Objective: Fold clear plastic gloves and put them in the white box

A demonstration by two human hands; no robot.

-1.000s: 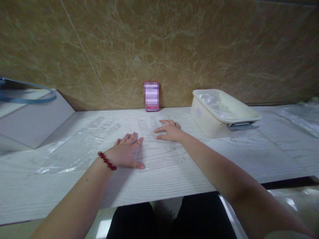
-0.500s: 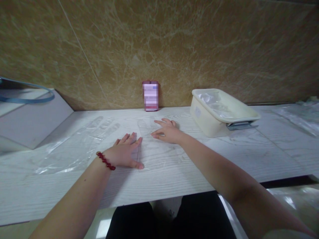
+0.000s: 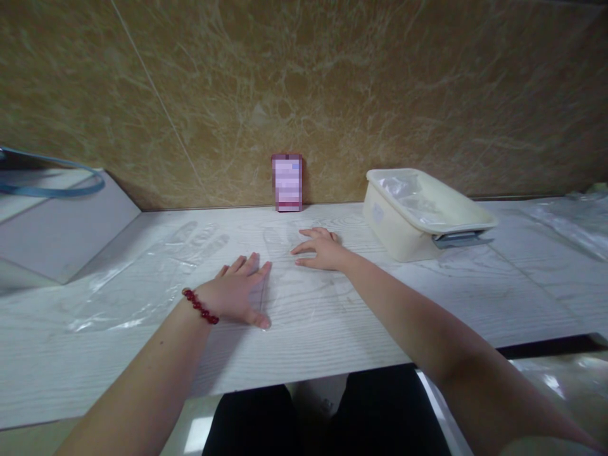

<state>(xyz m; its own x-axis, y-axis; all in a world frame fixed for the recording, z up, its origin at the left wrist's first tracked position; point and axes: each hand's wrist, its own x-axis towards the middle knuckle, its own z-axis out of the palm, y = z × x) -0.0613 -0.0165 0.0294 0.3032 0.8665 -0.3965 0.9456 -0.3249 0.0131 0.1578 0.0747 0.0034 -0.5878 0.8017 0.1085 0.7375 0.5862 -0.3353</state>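
My left hand [image 3: 236, 293] lies spread with the palm down on the white wood-grain table, fingers apart, a red bead bracelet [image 3: 200, 306] round its wrist. It presses on the left edge of a thin clear plastic glove [image 3: 301, 294] that lies flat; much of its outline is too faint to follow. Over the upper part of this glove rests my right hand [image 3: 322, 249], fingers parted and slightly bent, gripping nothing. To the left of my left hand, a long clear plastic glove [image 3: 137, 278] is laid out flat, its finger ends pointing to the wall.
A phone [image 3: 287, 183] leans against the brown marbled wall. At right stands a cream plastic bin [image 3: 401, 234] with clear plastic inside. A white box [image 3: 80, 234] with a blue strap [image 3: 57, 192] is at left. More clear plastic [image 3: 577, 221] lies at far right.
My right hand has shifted slightly, its thumb and fingers spreading from a near pinch. My left thumb has slid a little toward me. The gloves lie as before.
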